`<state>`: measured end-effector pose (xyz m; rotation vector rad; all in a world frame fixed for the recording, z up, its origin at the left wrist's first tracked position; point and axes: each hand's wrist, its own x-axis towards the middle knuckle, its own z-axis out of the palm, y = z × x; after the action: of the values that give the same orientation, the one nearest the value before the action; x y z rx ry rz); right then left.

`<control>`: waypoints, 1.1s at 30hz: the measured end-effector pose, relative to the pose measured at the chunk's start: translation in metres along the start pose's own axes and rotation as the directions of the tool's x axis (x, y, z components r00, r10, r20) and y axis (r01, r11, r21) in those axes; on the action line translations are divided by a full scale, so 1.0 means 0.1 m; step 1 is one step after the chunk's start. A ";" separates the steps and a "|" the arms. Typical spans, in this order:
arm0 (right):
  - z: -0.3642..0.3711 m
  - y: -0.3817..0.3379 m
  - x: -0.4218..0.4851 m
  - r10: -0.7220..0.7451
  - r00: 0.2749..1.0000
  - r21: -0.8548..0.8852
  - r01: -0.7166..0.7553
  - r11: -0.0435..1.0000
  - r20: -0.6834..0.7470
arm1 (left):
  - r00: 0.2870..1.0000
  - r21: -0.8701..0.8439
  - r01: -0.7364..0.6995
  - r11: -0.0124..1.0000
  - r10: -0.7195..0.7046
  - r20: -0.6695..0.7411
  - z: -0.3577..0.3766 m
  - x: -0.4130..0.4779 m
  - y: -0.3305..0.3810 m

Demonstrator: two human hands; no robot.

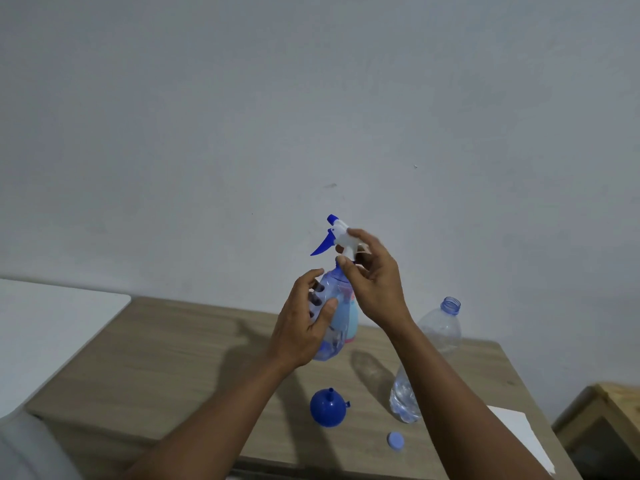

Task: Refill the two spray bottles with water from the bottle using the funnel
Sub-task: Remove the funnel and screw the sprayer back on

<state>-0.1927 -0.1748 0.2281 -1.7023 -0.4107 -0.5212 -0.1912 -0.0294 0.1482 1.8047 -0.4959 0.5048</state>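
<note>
I hold a clear blue spray bottle (341, 313) up above the wooden table (180, 368). My left hand (304, 327) grips its body from the left. My right hand (372, 282) pinches the neck under the white spray head (341, 237), whose blue nozzle and trigger point left. A blue funnel (328, 408) lies mouth-down on the table, spout up. A clear water bottle (438, 327) stands uncapped at the right, with a little water at its bottom. Its pale blue cap (396, 440) lies near the front edge. Only one spray bottle is in view.
A white surface (52, 327) adjoins the table on the left. A white sheet (519, 434) lies at the table's right front corner. A low wooden cabinet (602, 424) stands to the right. The plain wall rises behind.
</note>
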 end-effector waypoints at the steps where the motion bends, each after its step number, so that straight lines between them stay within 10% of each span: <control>1: 0.04 -0.01 -0.01 0.034 0.999 0.057 -0.032 0.998 -0.032 | 1.000 -0.027 0.014 1.000 -0.014 -0.014 0.02 -0.01 0.00; 12: 0.11 0.41 -0.02 0.370 0.927 0.171 -0.375 0.911 0.060 | 0.993 -0.036 0.102 0.994 -0.100 0.055 0.18 -0.36 -0.41; 17: 0.01 0.91 -0.44 0.522 0.840 0.002 -0.528 0.849 0.151 | 0.942 0.314 0.313 0.896 -0.334 0.015 0.04 -0.80 -1.34; 25: -0.06 1.61 -0.94 0.792 0.554 -0.502 -0.624 0.599 0.256 | 0.609 0.772 0.406 0.489 -0.774 0.170 -0.10 -1.36 -2.21; 33: 0.05 1.79 -0.85 0.865 0.465 -0.556 -0.676 0.484 0.187 | 0.707 0.804 0.329 0.495 -0.693 0.137 -0.09 -1.45 -2.33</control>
<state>-0.1667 -0.2022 0.0340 -2.1903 0.2545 0.5705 -0.1783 0.0538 -0.1132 2.7604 0.0435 -0.2428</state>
